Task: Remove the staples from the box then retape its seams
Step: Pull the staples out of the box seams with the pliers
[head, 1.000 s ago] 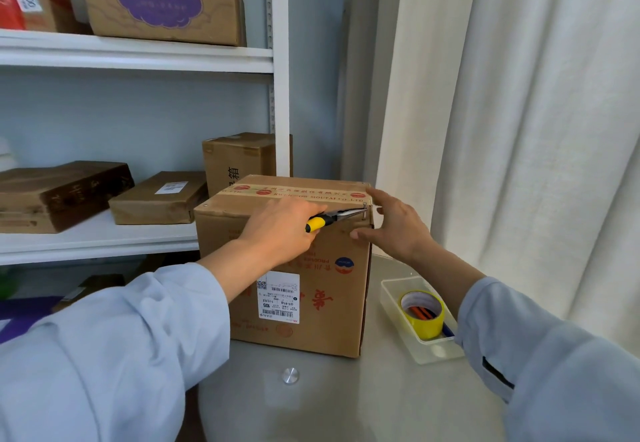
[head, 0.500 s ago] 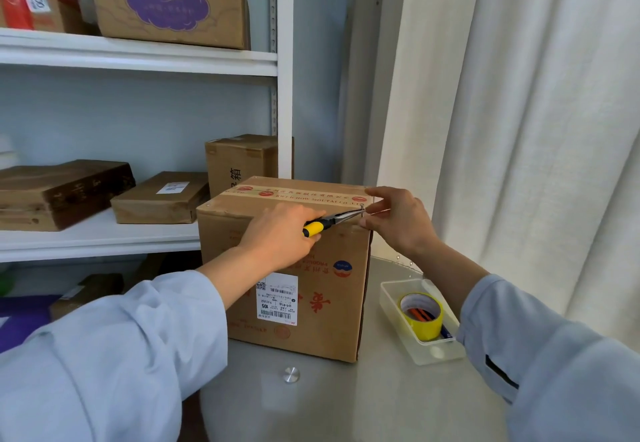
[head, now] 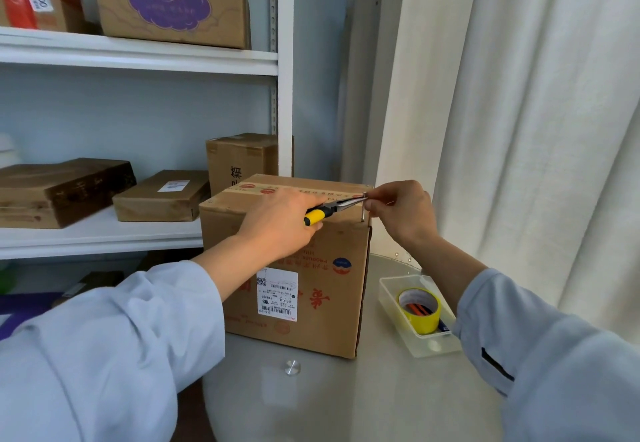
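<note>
A brown cardboard box (head: 311, 279) with red-printed tape along its top stands on a round glass table (head: 346, 403). My left hand (head: 277, 230) grips yellow-handled needle-nose pliers (head: 329, 209), with the jaws pointing right at the box's top right front corner. A thin metal staple (head: 362, 212) hangs down from the jaw tips against the box's front face. My right hand (head: 401, 213) is at the same corner, thumb and forefinger pinched together at the plier tips and the staple's upper end.
A clear plastic tray (head: 389, 298) right of the box holds a yellow tape roll (head: 420, 313) and some pens. White shelves (head: 104, 237) with several cardboard boxes stand behind and to the left. A white curtain (head: 519, 130) hangs on the right.
The plier tips rose from the box's front edge to its top corner, drawing the staple up. My right hand shifted from bracing the box's side to pinching at the plier tips.
</note>
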The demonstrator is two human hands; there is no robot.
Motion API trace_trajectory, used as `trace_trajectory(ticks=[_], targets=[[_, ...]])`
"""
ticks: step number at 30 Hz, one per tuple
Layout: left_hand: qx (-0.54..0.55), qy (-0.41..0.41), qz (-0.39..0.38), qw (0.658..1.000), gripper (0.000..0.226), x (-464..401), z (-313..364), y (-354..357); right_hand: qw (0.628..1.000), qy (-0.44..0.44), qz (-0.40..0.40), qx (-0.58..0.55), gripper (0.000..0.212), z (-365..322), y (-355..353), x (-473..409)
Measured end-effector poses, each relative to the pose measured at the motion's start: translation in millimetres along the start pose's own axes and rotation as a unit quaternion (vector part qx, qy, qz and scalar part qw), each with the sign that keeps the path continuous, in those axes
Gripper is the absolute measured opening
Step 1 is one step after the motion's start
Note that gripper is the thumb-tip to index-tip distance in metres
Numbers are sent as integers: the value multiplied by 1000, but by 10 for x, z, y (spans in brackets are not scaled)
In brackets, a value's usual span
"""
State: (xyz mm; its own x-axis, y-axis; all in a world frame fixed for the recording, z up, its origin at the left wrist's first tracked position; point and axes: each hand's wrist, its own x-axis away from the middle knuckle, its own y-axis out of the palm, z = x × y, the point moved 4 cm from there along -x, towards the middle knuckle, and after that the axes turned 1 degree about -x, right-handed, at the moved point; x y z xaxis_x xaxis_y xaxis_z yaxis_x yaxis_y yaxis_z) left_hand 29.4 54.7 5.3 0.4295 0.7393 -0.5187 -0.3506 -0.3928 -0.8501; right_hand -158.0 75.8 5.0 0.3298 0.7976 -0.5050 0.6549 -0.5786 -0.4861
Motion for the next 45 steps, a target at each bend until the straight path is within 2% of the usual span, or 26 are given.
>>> trace_trajectory(ticks=[4, 7, 10, 12, 16, 19, 25, 28, 31, 36, 38, 40, 43, 45], targets=[[27, -13, -3, 1000, 43, 68, 57, -36, 999, 9, -20, -32, 13, -65, 2, 31], [33, -20, 2, 999, 37, 68, 102, -90, 999, 15, 22, -29, 14, -116, -47, 35], [-18, -37, -2, 999, 32, 80, 91, -114, 992, 62, 83, -67, 16, -48, -143, 62], [-43, -52, -23, 997, 35, 108, 58, -62, 990, 91, 65, -82, 3, 33, -121, 107], [-37, -63, -89, 993, 21, 181, 85, 147, 994, 98, 6, -48, 13, 96, 5, 206], [-43, -68, -64, 995, 12, 186, 188, 183, 994, 101, 18, -36, 17, 129, -31, 154], [-18, -24, -51, 998, 29, 191, 482, 267, 987, 138, 8, -84, 11, 299, -186, 121], [-54, 20, -18, 998, 32, 305, 583, 379, 985, 146, 17, -90, 13, 430, -274, 191], [-47, 26, -81, 995, 25, 422, 628, 567, 980, 178, -58, -60, 11, 601, -315, 292], [-9, -51, -244, 968, 21, 533, 577, 961, 951, 257, -173, -1, 10, 1036, -101, 601], [-17, -56, -269, 961, 21, 580, 576, 1067, 923, 304, -233, 23, 3, 1243, 114, 755], [-35, -45, -281, 958, 21, 629, 590, 1152, 883, 361, -295, 56, 7, 1490, 302, 937], [-44, -40, -293, 954, 22, 707, 601, 1273, 880, 361, -285, 117, 17, 1889, 509, 1095], [-44, -38, -296, 953, 22, 732, 594, 1335, 878, 348, -267, 191, 10, 2087, 544, 1208]])
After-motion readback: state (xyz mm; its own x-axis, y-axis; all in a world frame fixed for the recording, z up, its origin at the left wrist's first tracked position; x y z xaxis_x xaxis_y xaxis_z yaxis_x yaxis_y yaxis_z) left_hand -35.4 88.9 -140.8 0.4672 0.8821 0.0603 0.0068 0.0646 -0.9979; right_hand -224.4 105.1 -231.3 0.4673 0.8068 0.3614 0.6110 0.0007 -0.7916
